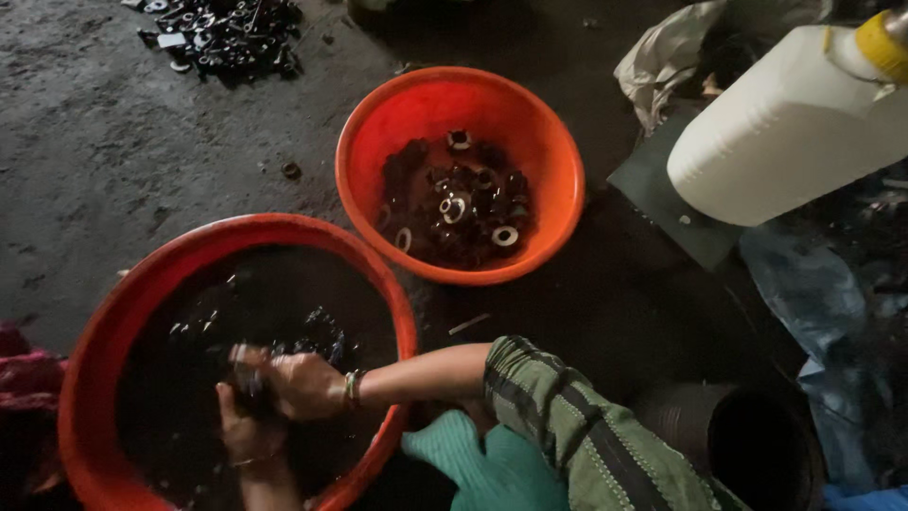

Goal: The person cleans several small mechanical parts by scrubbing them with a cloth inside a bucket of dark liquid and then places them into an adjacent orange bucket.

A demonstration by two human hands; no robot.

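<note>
Both of my hands are down in a large red basin (123,303) filled with dark liquid and small metal parts. My right hand (298,383), with a bangle at the wrist, is closed over a dark metal part (248,378). My left hand (244,426) comes up from below and grips the same part from underneath. A smaller orange basin (378,123) sits beyond, holding several dark metal rings and washers (459,203).
A white plastic jug (785,132) with a yellow cap lies at the upper right over a dark board (662,189) and crumpled plastic. A heap of metal parts (222,33) lies on the rough floor at top left. A dark round container (757,445) stands at lower right.
</note>
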